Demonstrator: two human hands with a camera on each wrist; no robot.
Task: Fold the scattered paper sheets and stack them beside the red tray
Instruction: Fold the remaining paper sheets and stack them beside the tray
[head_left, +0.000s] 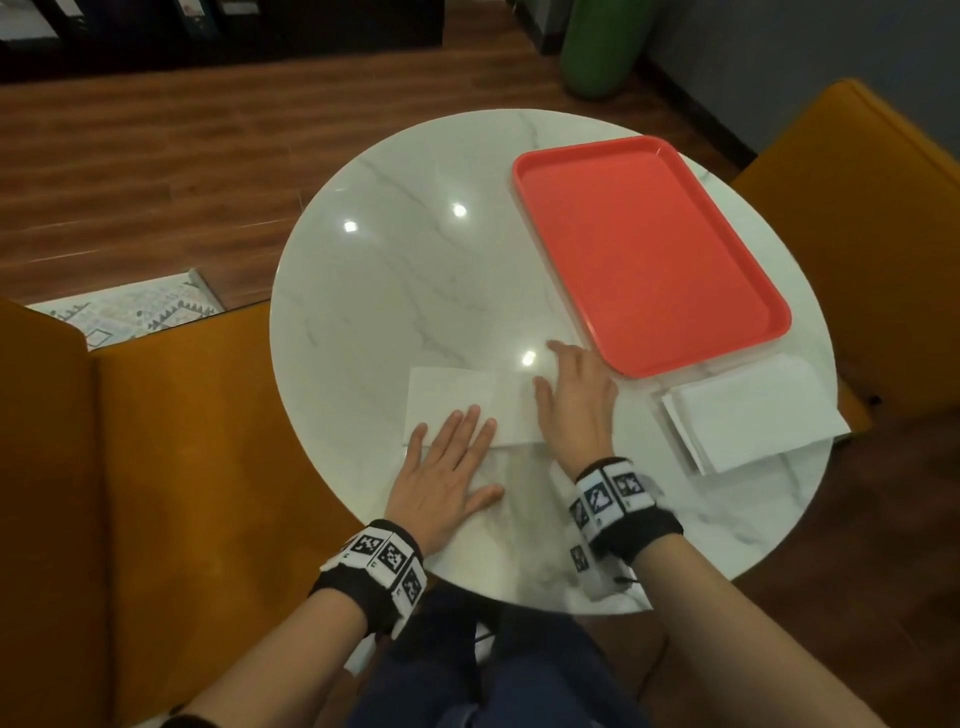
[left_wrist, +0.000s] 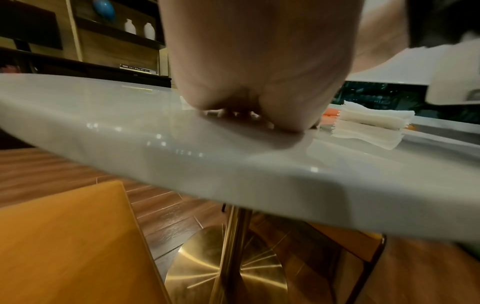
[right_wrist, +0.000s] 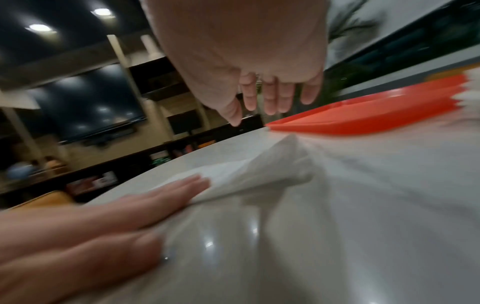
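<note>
A white paper sheet (head_left: 452, 397) lies on the round marble table (head_left: 405, 249) near its front edge. My left hand (head_left: 454, 434) presses flat on the sheet's near left part, fingers straight. My right hand (head_left: 569, 389) is over the sheet's right end with straight fingers. In the right wrist view the right hand (right_wrist: 270, 98) hovers above the paper sheet (right_wrist: 259, 170), which bulges up beside the flat left hand (right_wrist: 135, 205). The red tray (head_left: 644, 244) lies empty at the right. A stack of folded sheets (head_left: 753, 410) sits at the tray's near end.
Orange armchairs stand at the left (head_left: 171, 467) and the far right (head_left: 872, 234). A green vase (head_left: 602, 47) stands on the wooden floor beyond the table. The table's brass pedestal (left_wrist: 228, 257) is below. The stack of folded sheets (left_wrist: 371, 125) shows in the left wrist view.
</note>
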